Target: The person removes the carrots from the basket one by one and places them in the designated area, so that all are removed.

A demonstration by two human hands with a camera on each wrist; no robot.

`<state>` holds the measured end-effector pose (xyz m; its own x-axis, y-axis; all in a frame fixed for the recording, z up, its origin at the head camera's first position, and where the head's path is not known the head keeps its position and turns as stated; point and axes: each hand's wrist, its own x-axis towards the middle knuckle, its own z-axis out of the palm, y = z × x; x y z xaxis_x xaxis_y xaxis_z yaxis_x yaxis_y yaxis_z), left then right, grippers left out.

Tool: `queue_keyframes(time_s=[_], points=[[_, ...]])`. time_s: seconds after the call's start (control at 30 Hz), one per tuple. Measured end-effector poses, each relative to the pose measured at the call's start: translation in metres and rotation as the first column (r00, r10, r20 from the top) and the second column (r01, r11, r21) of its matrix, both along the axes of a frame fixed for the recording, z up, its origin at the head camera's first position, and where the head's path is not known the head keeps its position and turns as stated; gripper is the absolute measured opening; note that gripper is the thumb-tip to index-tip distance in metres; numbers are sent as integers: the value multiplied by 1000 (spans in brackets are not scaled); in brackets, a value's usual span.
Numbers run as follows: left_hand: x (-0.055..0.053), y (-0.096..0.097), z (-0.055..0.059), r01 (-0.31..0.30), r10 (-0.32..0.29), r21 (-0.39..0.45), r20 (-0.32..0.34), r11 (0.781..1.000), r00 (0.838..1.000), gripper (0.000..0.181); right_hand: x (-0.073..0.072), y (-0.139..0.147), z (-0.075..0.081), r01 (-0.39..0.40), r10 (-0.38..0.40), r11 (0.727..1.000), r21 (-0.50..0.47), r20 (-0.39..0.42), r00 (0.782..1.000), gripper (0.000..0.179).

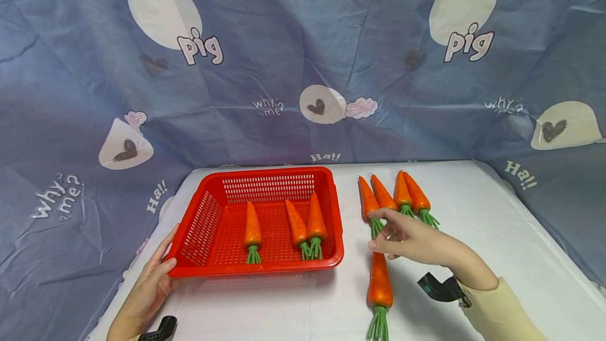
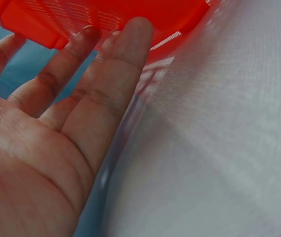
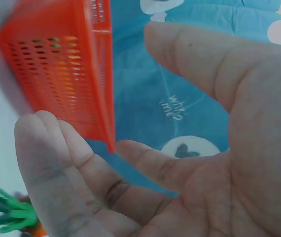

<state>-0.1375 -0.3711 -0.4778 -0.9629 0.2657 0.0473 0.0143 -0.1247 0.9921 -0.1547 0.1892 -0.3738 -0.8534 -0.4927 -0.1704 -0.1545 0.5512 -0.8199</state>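
Note:
A red plastic basket [image 1: 255, 270] with slotted walls holds three carrots with green tops, one [image 1: 253, 225] near the middle and two [image 1: 316, 220] side by side at the right. My left hand [image 1: 147, 283] touches the basket's left front corner, its fingers fairly straight along the outer wall in the left wrist view. Over the table to the basket's right, my right hand [image 1: 414, 238] holds nothing, thumb and fingers apart. Just beyond its fingertips are the green leaves of a carrot [image 1: 368, 199]. Another carrot [image 1: 380, 283] lies below the hand, its tip partly hidden.
More carrots [image 1: 417, 193] lie at the back right of the white-covered table [image 1: 473, 188], tips pointing away. A blue printed cloth [image 1: 303, 57] rises behind the table and along its sides. Each wrist wears a black camera mount [image 1: 442, 288].

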Motion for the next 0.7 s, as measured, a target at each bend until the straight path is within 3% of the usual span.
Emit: queue_keyframes(time_s=[0.2,0.4,0.7], points=[[0,0,1,-13,13,-13,19,1000,1000,63,-23,-11,19,23,-23,1000,21,16,1000,64],[0,1,2,-47,49,-43,47,998,998,63,-45,-33,33,26,-25,999,39,-27,999,69],[-1,-1,-1,10,-10,-3,-1,1000,1000,63,-71,-86,43,3,-3,1000,-8,34,999,67]])
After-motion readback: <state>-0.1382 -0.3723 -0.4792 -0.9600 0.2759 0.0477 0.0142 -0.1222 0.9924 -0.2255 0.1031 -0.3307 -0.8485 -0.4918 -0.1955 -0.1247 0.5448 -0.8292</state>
